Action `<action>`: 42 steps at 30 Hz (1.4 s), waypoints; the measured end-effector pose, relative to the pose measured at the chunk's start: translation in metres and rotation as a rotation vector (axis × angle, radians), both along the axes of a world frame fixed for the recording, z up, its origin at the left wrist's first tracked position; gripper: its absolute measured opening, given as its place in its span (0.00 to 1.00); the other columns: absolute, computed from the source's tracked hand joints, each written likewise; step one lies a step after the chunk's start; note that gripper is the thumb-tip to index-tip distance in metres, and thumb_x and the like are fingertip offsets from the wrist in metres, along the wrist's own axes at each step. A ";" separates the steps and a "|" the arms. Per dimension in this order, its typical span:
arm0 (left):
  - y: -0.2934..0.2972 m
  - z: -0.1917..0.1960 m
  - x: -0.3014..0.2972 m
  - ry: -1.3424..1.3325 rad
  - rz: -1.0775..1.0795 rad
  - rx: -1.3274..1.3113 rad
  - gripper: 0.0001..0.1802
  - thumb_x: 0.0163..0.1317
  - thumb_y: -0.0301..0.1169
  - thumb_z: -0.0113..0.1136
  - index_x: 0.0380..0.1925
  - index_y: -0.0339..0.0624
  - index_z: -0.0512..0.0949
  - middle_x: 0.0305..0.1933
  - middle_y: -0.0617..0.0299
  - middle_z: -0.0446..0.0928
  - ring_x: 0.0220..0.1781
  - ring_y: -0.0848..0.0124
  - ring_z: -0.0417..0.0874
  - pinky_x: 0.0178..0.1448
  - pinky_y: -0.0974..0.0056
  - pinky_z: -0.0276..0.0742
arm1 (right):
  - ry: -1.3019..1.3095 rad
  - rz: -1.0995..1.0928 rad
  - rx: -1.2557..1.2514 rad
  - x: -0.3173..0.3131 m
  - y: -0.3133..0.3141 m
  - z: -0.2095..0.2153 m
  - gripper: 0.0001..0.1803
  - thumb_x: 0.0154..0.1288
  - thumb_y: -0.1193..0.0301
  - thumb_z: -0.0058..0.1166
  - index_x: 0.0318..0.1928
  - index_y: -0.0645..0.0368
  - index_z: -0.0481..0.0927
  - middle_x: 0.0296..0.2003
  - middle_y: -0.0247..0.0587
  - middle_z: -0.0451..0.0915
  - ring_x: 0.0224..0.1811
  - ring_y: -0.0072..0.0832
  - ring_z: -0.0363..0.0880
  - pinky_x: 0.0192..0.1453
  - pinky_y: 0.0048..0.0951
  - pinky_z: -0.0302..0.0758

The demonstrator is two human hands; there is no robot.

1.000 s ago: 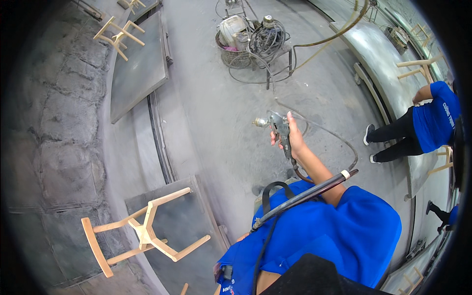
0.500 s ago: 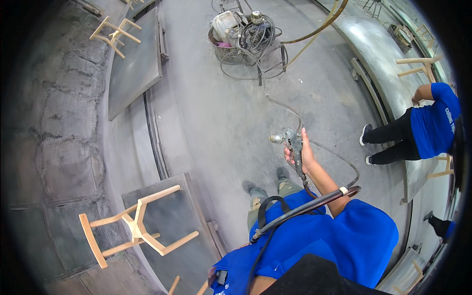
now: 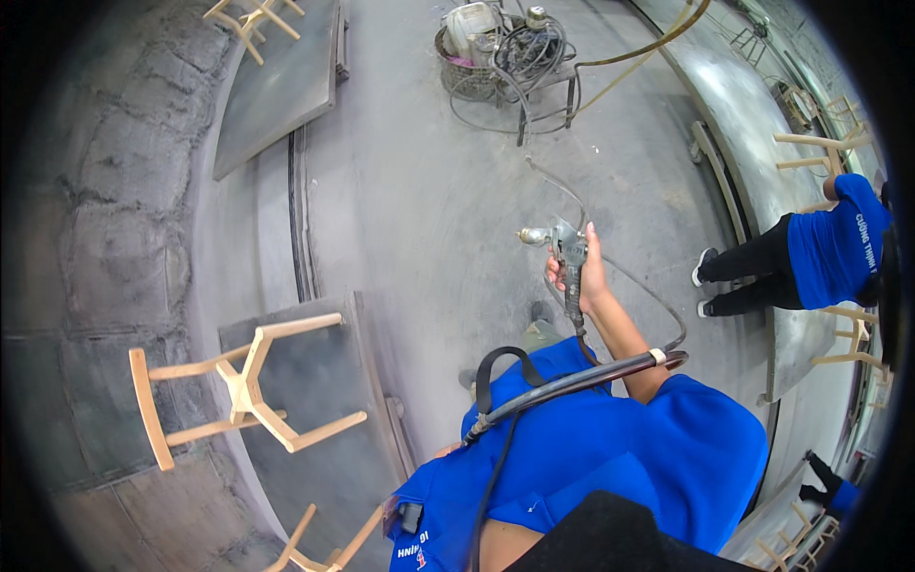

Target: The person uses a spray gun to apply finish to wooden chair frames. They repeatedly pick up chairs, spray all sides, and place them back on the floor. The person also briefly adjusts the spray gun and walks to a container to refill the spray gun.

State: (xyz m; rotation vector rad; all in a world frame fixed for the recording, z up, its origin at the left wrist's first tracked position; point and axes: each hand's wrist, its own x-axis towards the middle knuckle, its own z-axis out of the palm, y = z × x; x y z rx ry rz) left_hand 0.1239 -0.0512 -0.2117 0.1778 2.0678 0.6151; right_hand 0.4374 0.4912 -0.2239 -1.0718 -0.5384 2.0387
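My right hand [image 3: 589, 276] is closed around the dark grip of a metal spray gun [image 3: 570, 250], which I hold out in front of my body. The gun's nozzle points to the left. A thin hose [image 3: 558, 181] leaves its top, and a darker one runs down from the grip. A thick black hose [image 3: 572, 381] lies across my blue shirt. My left arm is down at my side, and its hand cannot be seen. Left of me, a pale wooden chair frame [image 3: 243, 386] lies on a flat grey panel [image 3: 315, 458].
Ahead stands a round basket [image 3: 467, 81] with a white container and coiled hoses. A long metal table [image 3: 734, 105] runs along the right, where a person [image 3: 829, 248] in blue stands beside chair frames. Another panel [image 3: 276, 86] carries a chair frame [image 3: 257, 19] at far left.
My view has shifted: the near chair frame sits further left and higher, and more of another frame shows below it. The spray gun stays in my right hand, slightly higher in view.
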 end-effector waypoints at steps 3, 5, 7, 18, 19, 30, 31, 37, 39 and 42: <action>-0.043 0.009 -0.004 -0.033 0.005 0.009 0.28 0.74 0.55 0.50 0.37 0.38 0.78 0.35 0.68 0.76 0.39 0.79 0.73 0.43 0.68 0.67 | -0.068 0.040 0.006 -0.034 -0.030 0.003 0.47 0.66 0.24 0.24 0.42 0.57 0.76 0.23 0.34 0.75 0.23 0.25 0.77 0.19 0.20 0.65; -0.066 0.012 -0.009 -0.051 0.003 0.019 0.28 0.74 0.56 0.50 0.37 0.38 0.78 0.35 0.68 0.76 0.39 0.79 0.73 0.43 0.68 0.67 | -0.123 0.138 0.052 -0.061 -0.045 0.008 0.47 0.66 0.24 0.25 0.43 0.58 0.77 0.23 0.34 0.76 0.23 0.24 0.78 0.19 0.20 0.66; -0.090 0.020 -0.015 -0.067 0.004 0.020 0.28 0.74 0.56 0.50 0.37 0.38 0.78 0.34 0.68 0.76 0.39 0.79 0.73 0.42 0.68 0.67 | -0.131 0.222 0.073 -0.088 -0.061 0.015 0.48 0.67 0.25 0.25 0.43 0.59 0.77 0.23 0.34 0.76 0.23 0.24 0.78 0.19 0.20 0.67; -0.195 0.056 -0.072 -0.142 -0.043 -0.009 0.30 0.74 0.57 0.50 0.35 0.38 0.79 0.33 0.69 0.76 0.37 0.80 0.72 0.40 0.69 0.66 | -0.097 0.486 0.152 -0.221 -0.154 0.024 0.46 0.70 0.28 0.24 0.41 0.61 0.78 0.24 0.35 0.78 0.21 0.23 0.78 0.18 0.21 0.66; -0.197 0.061 -0.076 -0.152 -0.042 -0.015 0.30 0.74 0.57 0.50 0.35 0.38 0.79 0.33 0.69 0.76 0.37 0.80 0.72 0.40 0.69 0.66 | -0.087 0.479 0.140 -0.224 -0.163 0.025 0.46 0.71 0.28 0.25 0.41 0.60 0.78 0.23 0.35 0.78 0.21 0.23 0.78 0.18 0.21 0.66; -0.074 0.028 -0.081 -0.380 -0.225 0.274 0.31 0.73 0.58 0.50 0.33 0.38 0.79 0.31 0.70 0.75 0.36 0.81 0.72 0.39 0.69 0.66 | -0.248 0.375 0.111 -0.206 -0.170 0.022 0.49 0.70 0.28 0.23 0.47 0.64 0.77 0.25 0.36 0.78 0.23 0.24 0.79 0.20 0.20 0.67; -0.056 0.025 -0.079 -0.405 -0.233 0.318 0.31 0.73 0.58 0.50 0.33 0.38 0.79 0.31 0.71 0.75 0.36 0.81 0.72 0.38 0.69 0.66 | -0.240 0.347 0.092 -0.205 -0.169 0.023 0.50 0.70 0.27 0.22 0.47 0.65 0.77 0.25 0.36 0.78 0.23 0.24 0.79 0.20 0.20 0.67; 0.008 0.020 -0.068 -0.499 -0.241 0.525 0.32 0.73 0.59 0.50 0.32 0.38 0.79 0.30 0.71 0.75 0.35 0.81 0.72 0.37 0.70 0.66 | -0.123 0.269 0.113 -0.204 -0.176 0.033 0.49 0.69 0.28 0.20 0.45 0.64 0.77 0.25 0.38 0.75 0.26 0.27 0.77 0.21 0.23 0.65; 0.020 0.023 -0.068 -0.513 -0.233 0.553 0.32 0.73 0.59 0.50 0.32 0.38 0.79 0.29 0.71 0.75 0.34 0.81 0.71 0.37 0.70 0.66 | -0.052 0.271 0.112 -0.205 -0.172 0.040 0.49 0.68 0.29 0.20 0.44 0.65 0.75 0.23 0.38 0.72 0.24 0.29 0.74 0.22 0.24 0.65; 0.029 0.024 -0.071 -0.562 -0.227 0.594 0.32 0.73 0.60 0.50 0.31 0.38 0.79 0.29 0.71 0.75 0.34 0.81 0.71 0.37 0.70 0.66 | 0.058 0.288 0.150 -0.211 -0.171 0.040 0.48 0.67 0.28 0.19 0.44 0.64 0.73 0.24 0.37 0.70 0.25 0.30 0.72 0.22 0.24 0.63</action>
